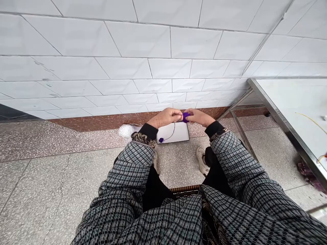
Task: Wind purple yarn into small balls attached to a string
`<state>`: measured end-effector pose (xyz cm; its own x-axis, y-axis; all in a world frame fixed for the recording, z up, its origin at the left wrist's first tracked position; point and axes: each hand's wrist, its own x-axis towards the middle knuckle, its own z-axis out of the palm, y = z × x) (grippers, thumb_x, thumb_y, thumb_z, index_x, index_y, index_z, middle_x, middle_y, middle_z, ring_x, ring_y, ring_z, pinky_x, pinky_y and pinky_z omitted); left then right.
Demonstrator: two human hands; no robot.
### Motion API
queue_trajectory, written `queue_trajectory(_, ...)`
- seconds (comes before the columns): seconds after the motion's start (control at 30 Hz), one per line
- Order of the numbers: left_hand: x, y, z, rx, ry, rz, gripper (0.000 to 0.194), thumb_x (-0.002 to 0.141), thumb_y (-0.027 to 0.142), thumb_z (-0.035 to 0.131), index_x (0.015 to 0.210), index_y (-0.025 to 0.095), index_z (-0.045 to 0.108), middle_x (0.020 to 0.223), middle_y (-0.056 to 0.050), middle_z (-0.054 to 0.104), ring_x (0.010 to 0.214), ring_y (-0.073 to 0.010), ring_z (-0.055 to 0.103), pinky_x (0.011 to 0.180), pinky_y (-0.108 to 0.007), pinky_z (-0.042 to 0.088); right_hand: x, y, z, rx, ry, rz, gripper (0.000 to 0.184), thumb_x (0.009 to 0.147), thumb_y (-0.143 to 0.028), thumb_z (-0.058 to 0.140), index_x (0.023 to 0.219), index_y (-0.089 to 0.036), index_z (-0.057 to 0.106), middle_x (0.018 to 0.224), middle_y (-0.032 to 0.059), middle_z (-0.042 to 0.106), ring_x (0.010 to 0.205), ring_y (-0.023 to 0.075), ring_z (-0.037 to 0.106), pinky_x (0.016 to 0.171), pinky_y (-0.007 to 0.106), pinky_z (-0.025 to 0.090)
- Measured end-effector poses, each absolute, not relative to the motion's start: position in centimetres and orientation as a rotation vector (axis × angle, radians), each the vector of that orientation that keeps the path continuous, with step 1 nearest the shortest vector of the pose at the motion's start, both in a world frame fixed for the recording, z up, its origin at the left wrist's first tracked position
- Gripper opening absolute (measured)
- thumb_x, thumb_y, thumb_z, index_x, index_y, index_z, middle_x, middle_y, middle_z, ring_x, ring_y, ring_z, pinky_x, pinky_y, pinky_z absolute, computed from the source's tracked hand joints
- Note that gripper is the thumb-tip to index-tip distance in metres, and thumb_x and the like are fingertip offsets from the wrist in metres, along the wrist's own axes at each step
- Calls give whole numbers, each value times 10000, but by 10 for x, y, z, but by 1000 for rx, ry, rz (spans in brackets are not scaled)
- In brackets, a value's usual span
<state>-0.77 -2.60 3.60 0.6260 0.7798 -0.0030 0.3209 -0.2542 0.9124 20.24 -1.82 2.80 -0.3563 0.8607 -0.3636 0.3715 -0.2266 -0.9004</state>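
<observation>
In front of the wall, a small purple knitted-looking piece [186,117] is gripped in the fingers of my right hand [201,117]. My left hand [165,118] meets it from the other side, thumb and finger pinched at its edge. What those left fingertips hold is too small to make out. From near the hands a dark strand of yarn [174,131] curves down to a little dark purple yarn ball [161,140]. That ball lies on a white shallow tray or box lid [178,133] with a dark rim, on the floor below my hands.
A bundle of white yarn [126,131] sits on the floor left of the tray. At the right stands a metal-framed table [281,122] with a white top and a yellow cord [310,119]. The tiled wall [163,68] rises close ahead. My shoes [202,161] flank the tray's near side.
</observation>
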Motion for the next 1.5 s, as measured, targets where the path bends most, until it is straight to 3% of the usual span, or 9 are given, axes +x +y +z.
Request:
queue_trajectory(0.13,-14,-20,35,1796,1066,722,170,841,244,534,821,127,658,654,10,567,588,-105,468,612,-239,380,203,-26,36,-1108,-1705,1956,327,731,-81,665,1041,-172,612,881,9,659,657,88,577,581,198,496)
queue_trajectory(0.27,-14,-16,32,1781,1214,761,158,836,227,530,780,132,643,611,26,518,584,-110,453,611,-241,370,205,-25,40,-844,-1469,2015,400,703,-170,722,1072,-187,569,949,25,674,692,101,613,644,236,549)
queue_trajectory(0.37,-10,-17,30,1737,1216,661,177,861,244,506,818,139,641,565,47,454,529,-105,410,568,-234,349,206,-19,41,-801,-1251,1837,417,738,-300,749,1073,-212,516,970,31,666,738,113,638,708,265,579)
queue_trajectory(0.5,-5,-23,31,1840,983,480,175,859,272,533,805,147,642,643,20,534,584,-104,464,596,-228,372,206,-9,37,-858,-1084,1504,389,775,-377,727,1016,-232,458,972,18,631,803,114,643,776,273,587)
queue_trajectory(0.7,-5,-27,38,1928,718,352,212,855,313,556,827,142,679,740,-9,611,646,-107,523,645,-233,410,206,1,21,-1175,-1173,1175,404,750,-336,697,1019,-232,414,1102,35,575,683,81,605,670,269,561)
queue_trajectory(0.83,-7,-28,43,1880,727,449,209,853,309,564,815,134,671,748,-16,623,650,-102,527,654,-231,424,207,2,14,-1388,-1354,1079,545,736,-260,674,1226,-214,440,1172,75,574,675,106,602,667,317,559)
queue_trajectory(1.07,-12,-22,36,1777,958,759,167,835,263,554,779,132,641,591,17,518,562,-103,470,578,-226,379,201,-16,20,-1331,-1866,1534,365,735,-122,655,1097,-151,619,849,24,637,643,120,567,659,299,530)
queue_trajectory(1.23,-14,-15,31,1781,1154,821,147,813,251,536,746,147,615,560,40,474,546,-104,425,557,-221,337,200,-25,36,-954,-1614,1883,363,742,-155,698,1087,-176,586,1003,45,661,735,110,616,672,253,557)
queue_trajectory(1.5,-1,-26,35,1826,940,482,177,842,293,534,780,152,620,652,21,534,591,-103,476,603,-228,374,203,-13,41,-811,-1158,1573,488,757,-424,769,1098,-261,459,1007,8,615,796,114,634,737,261,586)
